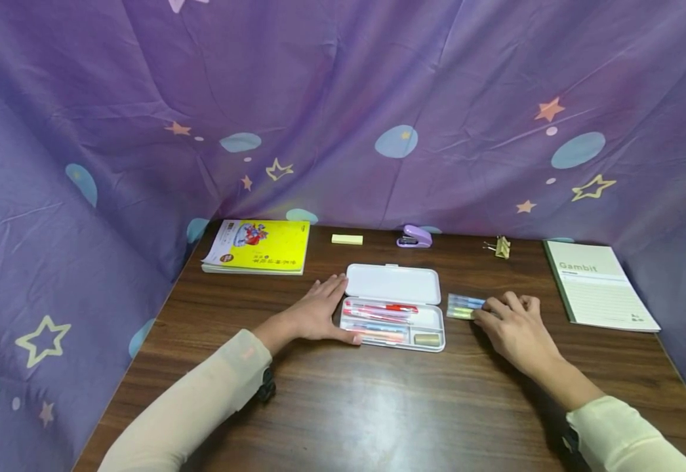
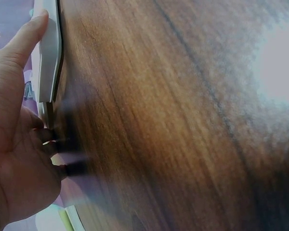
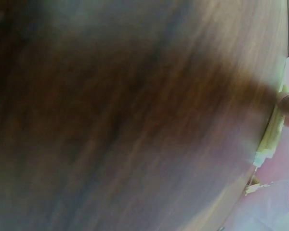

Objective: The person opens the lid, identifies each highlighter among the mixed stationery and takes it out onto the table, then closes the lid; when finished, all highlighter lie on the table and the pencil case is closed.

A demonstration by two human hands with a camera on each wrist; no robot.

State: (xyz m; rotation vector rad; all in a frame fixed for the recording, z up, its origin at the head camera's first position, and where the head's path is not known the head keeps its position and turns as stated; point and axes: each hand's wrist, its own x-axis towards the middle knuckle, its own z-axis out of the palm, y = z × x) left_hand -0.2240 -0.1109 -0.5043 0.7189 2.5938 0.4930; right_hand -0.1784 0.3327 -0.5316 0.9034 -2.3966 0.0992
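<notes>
A white pencil case [image 1: 429, 318] lies with its lid [image 1: 393, 283] folded back, holding red-and-clear pens [image 1: 381, 309], several pastel pens and a grey-beige eraser [image 1: 427, 339] in a small compartment. My left hand [image 1: 318, 312] rests at the case's left side, fingers stretched along it and thumb on the front rim. In the left wrist view the thumb lies against the case wall [image 2: 50, 57]. To the right of the case, my right hand [image 1: 517, 328] has curled fingers on the right ends of a small row of blue and yellow-green highlighters [image 1: 464, 306], partly hidden under the fingertips.
Along the back stand a yellow-covered book stack [image 1: 278, 246], a yellow sticky-note pad [image 1: 347, 240], a purple stapler [image 1: 416, 236] and gold binder clips [image 1: 502, 247]. A "Gambit" notebook [image 1: 603, 288] lies at the right. A purple curtain [image 1: 331, 98] hangs behind the wooden table [image 1: 343, 406].
</notes>
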